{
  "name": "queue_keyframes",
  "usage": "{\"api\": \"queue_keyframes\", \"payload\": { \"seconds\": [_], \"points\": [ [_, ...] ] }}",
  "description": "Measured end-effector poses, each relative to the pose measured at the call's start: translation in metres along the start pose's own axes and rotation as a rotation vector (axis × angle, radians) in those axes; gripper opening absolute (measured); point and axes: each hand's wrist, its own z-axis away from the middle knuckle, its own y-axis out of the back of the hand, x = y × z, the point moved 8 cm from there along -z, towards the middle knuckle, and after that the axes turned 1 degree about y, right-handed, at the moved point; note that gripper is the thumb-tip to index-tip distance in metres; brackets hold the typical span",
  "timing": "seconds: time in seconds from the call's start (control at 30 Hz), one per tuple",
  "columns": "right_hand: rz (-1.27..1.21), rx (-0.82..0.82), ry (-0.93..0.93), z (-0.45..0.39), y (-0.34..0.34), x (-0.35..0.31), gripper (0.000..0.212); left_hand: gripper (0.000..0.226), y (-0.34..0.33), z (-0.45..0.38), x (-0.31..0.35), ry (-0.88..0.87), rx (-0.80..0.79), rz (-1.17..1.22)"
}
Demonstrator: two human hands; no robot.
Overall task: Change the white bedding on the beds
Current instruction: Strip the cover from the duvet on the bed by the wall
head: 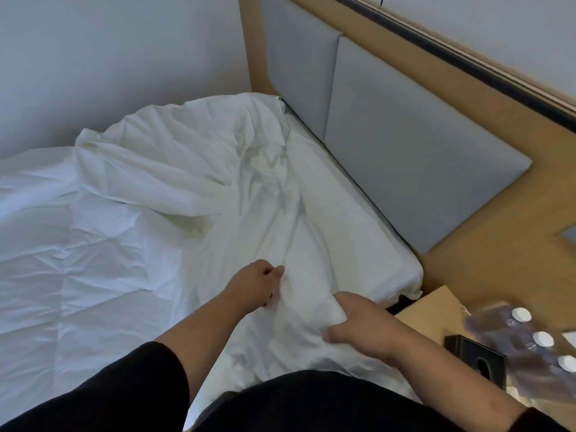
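A rumpled white sheet [199, 169] lies bunched across the head of the bed, over the white mattress [358, 219]. A smoother white duvet [78, 260] covers the left part. My left hand [252, 283] pinches a fold of the sheet near the bed's near edge. My right hand [358, 327] grips a bunched corner of the same sheet just to the right, close to the mattress corner. Both forearms reach in from the bottom, in black sleeves.
A grey padded headboard [405, 157] in a wooden frame runs along the right. A wooden bedside table [436, 310] stands at the lower right with a pack of white-capped bottles [530, 338] and a black box [477, 360]. A white wall [109, 57] borders the bed's far side.
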Motion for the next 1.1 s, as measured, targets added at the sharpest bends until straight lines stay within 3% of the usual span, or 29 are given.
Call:
{"api": "queue_keyframes", "payload": {
  "seconds": [0.1,0.17,0.23,0.3,0.37,0.43,0.5,0.6,0.67,0.7,0.77,0.83,0.87,0.9,1.03,1.1],
  "points": [
    [0.334,-0.117,0.236,0.001,-0.036,-0.054,0.028,0.087,0.002,-0.023,0.002,0.249,-0.171,0.125],
    [0.424,-0.177,0.312,-0.003,-0.056,-0.08,0.025,0.097,0.0,-0.035,0.008,0.284,-0.326,0.041],
    [0.457,-0.198,0.287,-0.009,-0.06,-0.092,0.031,0.061,0.0,-0.047,0.008,0.241,-0.351,-0.062],
    [0.405,-0.227,0.135,-0.02,-0.06,-0.093,0.04,0.011,0.005,-0.058,-0.002,0.214,-0.291,0.034],
    [0.168,-0.265,-0.048,-0.03,-0.058,-0.086,0.042,0.003,0.016,-0.059,-0.021,0.249,-0.257,0.296],
    [-0.258,-0.197,-0.229,-0.043,-0.052,-0.072,0.042,0.022,0.041,-0.054,-0.03,0.277,-0.22,0.52],
    [-0.484,-0.002,-0.341,-0.064,-0.04,-0.054,0.044,0.043,0.071,-0.048,-0.026,0.241,-0.21,0.704],
    [-0.327,0.197,-0.32,-0.103,-0.026,-0.055,0.061,0.051,0.117,-0.036,-0.01,0.137,-0.186,0.884],
    [-0.328,0.207,-0.256,-0.134,-0.031,-0.072,0.076,0.037,0.142,-0.026,-0.008,0.109,-0.18,0.993],
    [-0.345,0.196,-0.214,-0.154,-0.04,-0.087,0.073,0.036,0.151,-0.022,-0.01,0.106,-0.19,1.045],
    [-0.255,0.141,-0.088,-0.193,-0.062,-0.11,0.05,0.036,0.167,-0.012,-0.022,0.123,-0.192,1.106],
    [-0.192,0.098,0.05,-0.228,-0.092,-0.125,0.001,0.035,0.182,-0.006,-0.041,0.143,-0.172,1.136],
    [-0.173,0.148,0.046,-0.231,-0.099,-0.139,0.022,0.037,0.188,-0.003,-0.05,0.156,-0.17,1.148],
    [-0.163,0.222,0.09,-0.229,-0.1,-0.152,0.027,0.039,0.194,-0.002,-0.059,0.165,-0.163,1.163],
    [-0.249,0.479,0.148,-0.212,-0.072,-0.163,0.037,0.038,0.215,-0.007,-0.083,0.161,-0.109,1.227],
    [-0.148,0.551,0.108,-0.208,-0.045,-0.162,0.041,0.037,0.22,-0.009,-0.085,0.149,-0.09,1.267]
  ]
}}
